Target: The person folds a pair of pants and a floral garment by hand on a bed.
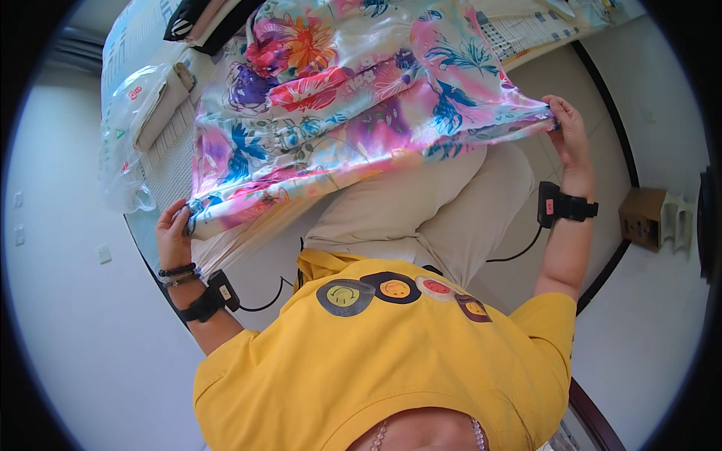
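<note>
A shiny floral cloth (350, 113) in pink, blue and red is spread across the bed and over the edge nearest me. My left hand (174, 225) pinches its near left corner between thumb and fingers. At the right, my right hand (567, 127) grips the other near corner, so the near edge is drawn out between both hands. Soft folds cross the middle of the cloth. Its far edge runs out of view at the top.
A clear plastic bag (127, 135) and a folded beige cloth (163, 107) lie on the bed at the left. Folded dark and pink fabrics (211, 25) lie at the upper left. A brown cardboard box (643, 219) stands on the right near the wall.
</note>
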Demonstrator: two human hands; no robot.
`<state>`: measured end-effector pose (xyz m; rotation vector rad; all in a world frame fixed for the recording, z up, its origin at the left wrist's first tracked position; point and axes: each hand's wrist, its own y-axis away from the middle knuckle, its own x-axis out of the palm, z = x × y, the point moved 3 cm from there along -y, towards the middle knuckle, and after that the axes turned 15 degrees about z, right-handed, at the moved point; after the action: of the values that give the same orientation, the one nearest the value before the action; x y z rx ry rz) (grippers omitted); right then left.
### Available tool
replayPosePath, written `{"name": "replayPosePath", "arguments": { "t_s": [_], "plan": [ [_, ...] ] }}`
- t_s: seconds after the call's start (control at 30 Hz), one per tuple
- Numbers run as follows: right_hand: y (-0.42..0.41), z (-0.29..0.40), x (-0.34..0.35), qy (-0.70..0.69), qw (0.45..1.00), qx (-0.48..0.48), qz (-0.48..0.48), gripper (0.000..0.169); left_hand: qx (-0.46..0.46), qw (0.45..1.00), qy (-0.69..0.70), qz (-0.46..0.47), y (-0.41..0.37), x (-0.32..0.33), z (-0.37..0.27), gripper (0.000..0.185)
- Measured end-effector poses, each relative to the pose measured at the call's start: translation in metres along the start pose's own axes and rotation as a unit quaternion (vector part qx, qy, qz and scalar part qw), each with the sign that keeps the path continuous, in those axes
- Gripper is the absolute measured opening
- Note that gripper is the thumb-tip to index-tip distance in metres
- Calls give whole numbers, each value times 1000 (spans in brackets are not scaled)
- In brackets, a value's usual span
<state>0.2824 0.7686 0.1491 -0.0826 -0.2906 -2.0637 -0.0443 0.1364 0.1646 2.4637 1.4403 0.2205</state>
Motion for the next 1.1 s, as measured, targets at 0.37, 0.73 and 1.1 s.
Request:
{"name": "replayPosePath", "arguments": {
  "t_s": [0.37, 0.73, 1.1],
  "plan": [
    [-96, -6, 42, -143, 989, 28, 18, 32, -52, 899, 421, 105, -109, -14, 32, 22],
    [-134, -37, 39, -41, 996, 72, -39, 42, -92, 994, 38, -35, -117, 7, 40, 23],
    [-130, -40, 35, 183, 977, 94, -50, 40, 134, 912, -381, 75, -217, 58, -72, 33]
  ]
}}
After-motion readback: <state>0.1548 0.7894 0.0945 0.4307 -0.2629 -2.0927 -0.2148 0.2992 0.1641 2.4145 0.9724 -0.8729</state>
